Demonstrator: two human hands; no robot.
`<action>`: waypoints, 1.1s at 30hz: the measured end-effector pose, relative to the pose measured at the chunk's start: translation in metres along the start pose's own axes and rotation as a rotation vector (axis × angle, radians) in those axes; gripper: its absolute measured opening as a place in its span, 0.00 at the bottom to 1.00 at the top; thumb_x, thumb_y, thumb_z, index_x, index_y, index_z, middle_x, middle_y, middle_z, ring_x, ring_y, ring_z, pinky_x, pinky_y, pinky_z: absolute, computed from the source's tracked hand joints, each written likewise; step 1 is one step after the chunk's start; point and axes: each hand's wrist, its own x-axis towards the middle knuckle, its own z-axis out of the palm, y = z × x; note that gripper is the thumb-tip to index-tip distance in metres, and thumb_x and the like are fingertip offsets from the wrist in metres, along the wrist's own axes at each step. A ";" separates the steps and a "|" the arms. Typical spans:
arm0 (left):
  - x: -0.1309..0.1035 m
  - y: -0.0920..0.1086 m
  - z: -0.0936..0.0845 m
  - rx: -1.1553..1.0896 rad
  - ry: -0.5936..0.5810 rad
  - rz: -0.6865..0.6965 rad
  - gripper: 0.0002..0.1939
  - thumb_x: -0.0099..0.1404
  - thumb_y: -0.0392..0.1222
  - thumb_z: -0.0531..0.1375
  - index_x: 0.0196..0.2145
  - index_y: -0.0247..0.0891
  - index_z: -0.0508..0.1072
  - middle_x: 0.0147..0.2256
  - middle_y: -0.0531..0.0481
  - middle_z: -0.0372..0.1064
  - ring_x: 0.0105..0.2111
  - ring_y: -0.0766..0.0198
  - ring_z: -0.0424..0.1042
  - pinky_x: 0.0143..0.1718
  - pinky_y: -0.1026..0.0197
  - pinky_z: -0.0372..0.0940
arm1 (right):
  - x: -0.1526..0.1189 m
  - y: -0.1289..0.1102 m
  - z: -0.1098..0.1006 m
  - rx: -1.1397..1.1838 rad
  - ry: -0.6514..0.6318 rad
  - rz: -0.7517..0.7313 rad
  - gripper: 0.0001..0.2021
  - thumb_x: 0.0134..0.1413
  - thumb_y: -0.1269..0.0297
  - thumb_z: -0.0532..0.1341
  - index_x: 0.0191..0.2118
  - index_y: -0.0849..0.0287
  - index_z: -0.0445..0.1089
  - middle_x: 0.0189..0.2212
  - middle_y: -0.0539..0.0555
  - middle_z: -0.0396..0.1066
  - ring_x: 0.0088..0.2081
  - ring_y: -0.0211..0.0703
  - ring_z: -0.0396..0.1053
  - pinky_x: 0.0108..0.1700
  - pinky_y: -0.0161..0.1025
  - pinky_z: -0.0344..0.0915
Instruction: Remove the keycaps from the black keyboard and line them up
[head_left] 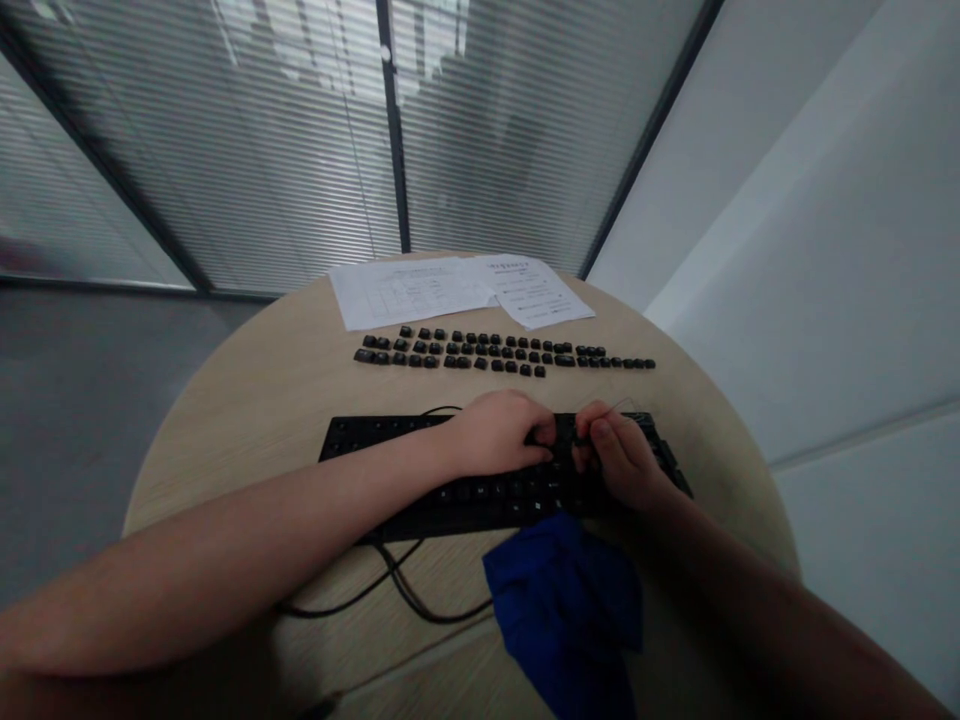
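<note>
A black keyboard lies across the round table, with part of its key field bare at the upper side. My left hand rests over its middle, fingers curled down and close together at the keys; whatever they pinch, if anything, is hidden. Over the right part of the keyboard, my right hand is closed, thumb against the fingers, around a wire keycap puller. Only its thin wire shows beyond the fingers. Beyond the keyboard, several loose black keycaps lie in uneven rows.
Printed paper sheets lie at the table's far edge. A blue cloth sits in front of the keyboard. A black cable loops near it on the left. Blinds and a white wall stand behind.
</note>
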 end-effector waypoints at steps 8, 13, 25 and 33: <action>-0.004 0.016 -0.002 0.129 0.009 -0.034 0.04 0.61 0.36 0.64 0.36 0.40 0.77 0.29 0.49 0.72 0.32 0.58 0.72 0.33 0.60 0.63 | 0.006 -0.008 0.001 0.021 -0.032 -0.030 0.23 0.67 0.40 0.50 0.33 0.55 0.63 0.15 0.46 0.66 0.17 0.37 0.61 0.22 0.34 0.57; -0.003 0.017 -0.001 0.116 -0.001 -0.019 0.03 0.60 0.33 0.63 0.33 0.39 0.75 0.27 0.50 0.71 0.31 0.59 0.71 0.32 0.61 0.62 | 0.008 -0.010 0.002 0.046 -0.036 -0.003 0.23 0.68 0.41 0.49 0.33 0.55 0.62 0.15 0.45 0.64 0.16 0.35 0.60 0.22 0.33 0.56; -0.004 0.008 -0.004 0.016 0.118 0.001 0.07 0.61 0.37 0.64 0.27 0.39 0.69 0.25 0.53 0.67 0.28 0.63 0.68 0.31 0.62 0.60 | 0.010 -0.015 0.000 0.169 0.234 -0.029 0.23 0.65 0.36 0.50 0.33 0.53 0.58 0.16 0.42 0.55 0.14 0.35 0.59 0.18 0.33 0.55; -0.006 -0.001 -0.015 -0.013 0.206 -0.061 0.02 0.60 0.35 0.63 0.33 0.38 0.74 0.30 0.52 0.72 0.30 0.63 0.70 0.34 0.62 0.62 | 0.013 -0.027 -0.028 0.111 0.424 -0.107 0.21 0.67 0.40 0.51 0.34 0.53 0.60 0.17 0.43 0.56 0.17 0.35 0.58 0.19 0.33 0.53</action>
